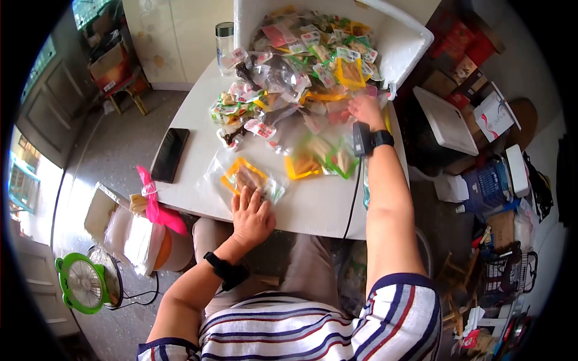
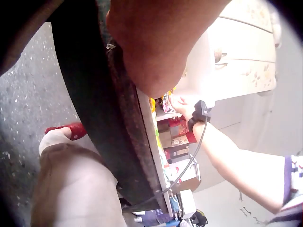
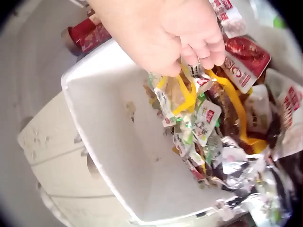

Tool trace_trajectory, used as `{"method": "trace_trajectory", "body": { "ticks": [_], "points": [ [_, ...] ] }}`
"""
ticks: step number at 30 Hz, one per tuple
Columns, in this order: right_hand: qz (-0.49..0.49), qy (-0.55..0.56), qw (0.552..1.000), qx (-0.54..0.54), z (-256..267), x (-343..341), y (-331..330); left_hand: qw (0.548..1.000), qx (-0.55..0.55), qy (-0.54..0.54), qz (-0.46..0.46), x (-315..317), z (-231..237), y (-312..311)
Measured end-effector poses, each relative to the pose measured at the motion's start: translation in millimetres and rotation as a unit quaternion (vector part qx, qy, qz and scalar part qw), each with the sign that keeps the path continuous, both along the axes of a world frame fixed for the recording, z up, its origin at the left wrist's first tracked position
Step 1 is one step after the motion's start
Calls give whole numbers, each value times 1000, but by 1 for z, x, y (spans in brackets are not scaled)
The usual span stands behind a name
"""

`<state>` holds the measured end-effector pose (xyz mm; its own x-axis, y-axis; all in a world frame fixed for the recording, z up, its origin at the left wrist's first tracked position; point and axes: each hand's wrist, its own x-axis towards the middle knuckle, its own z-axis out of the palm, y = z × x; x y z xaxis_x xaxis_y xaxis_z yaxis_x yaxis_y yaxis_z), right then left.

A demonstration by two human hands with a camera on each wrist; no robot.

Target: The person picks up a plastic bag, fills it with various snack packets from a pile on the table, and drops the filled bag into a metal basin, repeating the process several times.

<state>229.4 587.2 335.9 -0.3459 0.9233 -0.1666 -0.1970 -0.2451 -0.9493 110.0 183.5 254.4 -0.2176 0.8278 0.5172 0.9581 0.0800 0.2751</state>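
My left hand [image 1: 251,219] lies with spread fingers on the lower edge of an orange-edged packet [image 1: 245,178], which sits on a clear plastic bag near the table's front edge. My right hand [image 1: 366,109] is over the right side of a heap of small food packets [image 1: 313,66]. From the right wrist, that hand [image 3: 165,38] shows loosely bent fingers just above a yellow-edged packet [image 3: 182,94]; whether they touch it I cannot tell. Between the hands lie a yellow-edged packet [image 1: 303,165] and a green-edged packet [image 1: 342,161]. The left wrist view hides the left fingertips.
A white foam box [image 1: 406,45] lies tipped behind the heap, its opening toward me. On the table [image 1: 201,129] are a phone [image 1: 170,155] at the left and a clear bottle [image 1: 224,48] at the back left. A cable [image 1: 354,201] hangs from the right wrist over the front edge.
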Motion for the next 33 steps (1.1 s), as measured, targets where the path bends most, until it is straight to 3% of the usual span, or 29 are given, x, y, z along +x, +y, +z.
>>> {"method": "trace_trajectory", "body": {
  "ticks": [2, 5, 9, 10, 12, 14, 15, 17, 18, 19, 20, 21, 24, 25, 28, 30, 33],
  "points": [
    [-44, 63, 995, -60, -1, -15, 16, 1000, 6, -2, -3, -1, -1, 2],
    [16, 147, 989, -29, -10, -30, 35, 1000, 5, -5, -5, -2, 1, 3],
    [5, 35, 997, 73, -12, -35, 48, 1000, 0, -6, -8, -3, 2, 4],
    [-79, 14, 996, 40, -4, -40, 39, 1000, -6, -6, -7, -3, 3, 3],
    [-81, 8, 996, 41, -8, -39, 41, 1000, -16, -5, -8, -2, 6, 3],
    [-67, -82, 983, 150, -4, -35, 42, 1000, -12, -5, -12, -4, 6, 4],
    [-49, -170, 951, 252, -4, -31, 40, 1000, -12, -6, -14, -3, 5, 3],
    [-4, -343, 838, 423, -18, -14, 21, 1000, 0, -10, -22, -4, 3, 4],
    [25, -392, 804, 446, 5, -8, -19, 1000, -12, -3, -12, -3, 1, 4],
    [22, -245, 926, 286, -3, -4, -21, 1000, -7, -5, -12, -3, 0, 3],
    [16, -83, 990, 109, -7, -4, -31, 1000, -2, -3, -12, -2, -1, 3],
    [9, 86, 994, -73, -8, -3, -41, 1000, 3, -1, -11, -3, -2, 2],
    [113, 24, 992, 46, -26, 26, -85, 1000, 6, 6, -5, -1, -1, 1],
    [63, 10, 998, 21, -26, 27, -109, 1000, 10, 5, -9, -1, -2, 1],
    [58, -150, 982, 100, -50, 52, -140, 1000, 22, 1, -15, -1, -3, 0],
    [26, -274, 953, 126, -55, 66, -155, 1000, 22, 1, -10, -1, -4, -2],
    [-22, -453, 848, 276, -78, 88, -152, 1000, 8, -9, -8, -1, -7, -1]
  ]
}}
